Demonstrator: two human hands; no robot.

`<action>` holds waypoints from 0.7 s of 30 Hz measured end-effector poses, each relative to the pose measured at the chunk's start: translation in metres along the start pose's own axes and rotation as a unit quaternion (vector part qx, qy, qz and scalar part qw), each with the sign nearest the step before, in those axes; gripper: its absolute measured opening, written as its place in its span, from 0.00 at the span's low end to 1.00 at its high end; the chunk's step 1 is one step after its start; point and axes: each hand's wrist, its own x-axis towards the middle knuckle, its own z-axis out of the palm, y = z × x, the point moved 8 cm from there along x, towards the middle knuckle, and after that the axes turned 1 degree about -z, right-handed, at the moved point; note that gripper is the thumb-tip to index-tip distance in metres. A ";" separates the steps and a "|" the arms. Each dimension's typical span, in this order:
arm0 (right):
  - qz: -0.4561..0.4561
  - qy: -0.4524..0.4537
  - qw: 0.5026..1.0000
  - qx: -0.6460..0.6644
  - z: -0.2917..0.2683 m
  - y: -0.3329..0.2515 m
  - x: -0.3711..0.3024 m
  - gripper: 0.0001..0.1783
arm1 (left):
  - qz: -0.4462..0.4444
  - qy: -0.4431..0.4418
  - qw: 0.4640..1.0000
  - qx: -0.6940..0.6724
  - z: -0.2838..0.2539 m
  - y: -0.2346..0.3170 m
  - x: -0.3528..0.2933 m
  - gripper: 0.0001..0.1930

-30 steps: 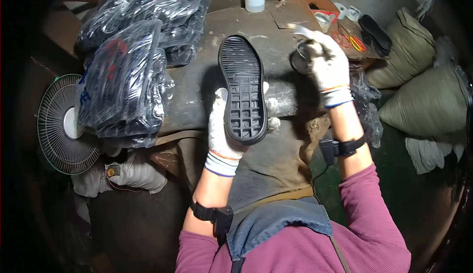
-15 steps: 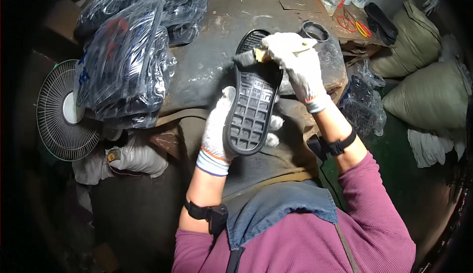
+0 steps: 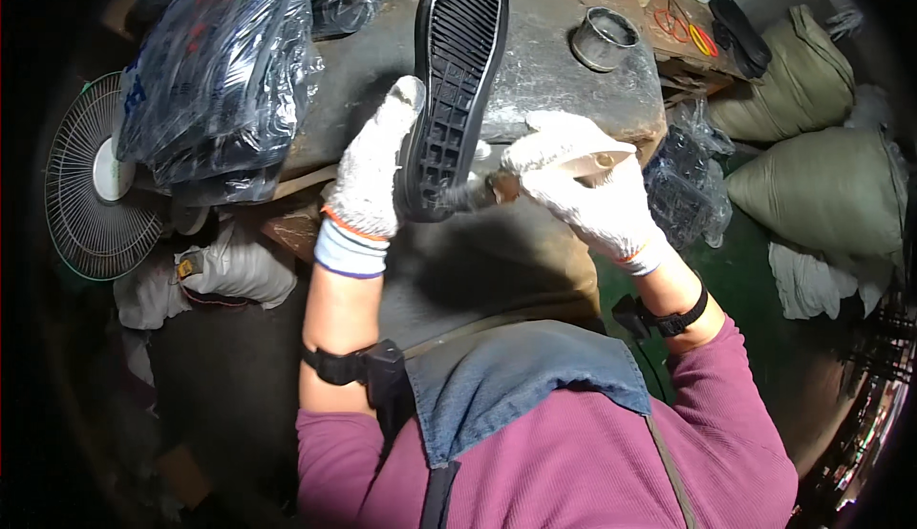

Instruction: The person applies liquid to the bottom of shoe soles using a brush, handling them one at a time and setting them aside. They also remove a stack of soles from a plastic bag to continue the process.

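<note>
A black shoe sole (image 3: 457, 61) is held up in my gloved left hand (image 3: 368, 166), ribbed and gridded inner side facing me, with the toe end pointing away. My left thumb lies along its left edge; the other fingers are mostly hidden behind it. My gloved right hand (image 3: 583, 180) is closed on the pale handle of a paintbrush (image 3: 478, 194). Its dark bristles touch the sole's heel end on the right side. On the worktable beyond the right hand stands a small round tin (image 3: 605, 39), dark and smeared around its rim.
Plastic-wrapped black packages (image 3: 224, 80) are piled on the worktable's (image 3: 544, 80) left side, beside a fan (image 3: 103, 174). Scissors (image 3: 702, 40) and black soles (image 3: 740, 34) lie at the back right. Stuffed green sacks (image 3: 821, 185) stand on the right.
The brush has moved from the sole's middle, near the toe part, down to the heel end. My left hand has shifted left and up with the sole, turning it more upright.
</note>
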 end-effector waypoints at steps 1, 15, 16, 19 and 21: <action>0.011 0.013 1.000 0.024 -0.003 0.001 0.002 0.19 | -0.012 0.025 1.000 0.013 -0.002 0.000 -0.001 0.24; -0.336 0.046 0.820 -0.460 -0.026 -0.048 0.067 0.06 | -0.118 -0.026 0.991 -0.055 -0.019 -0.028 -0.025 0.29; -0.366 0.057 0.809 -0.456 -0.022 -0.044 0.066 0.07 | -0.097 -0.043 0.992 -0.065 -0.024 -0.029 -0.024 0.30; -0.390 0.110 0.785 -0.468 -0.033 -0.055 0.077 0.05 | -0.136 -0.024 0.981 -0.136 -0.020 -0.044 -0.024 0.34; -0.374 0.050 0.780 -0.499 -0.029 -0.056 0.099 0.05 | -0.162 -0.017 0.978 -0.129 -0.004 -0.049 -0.031 0.32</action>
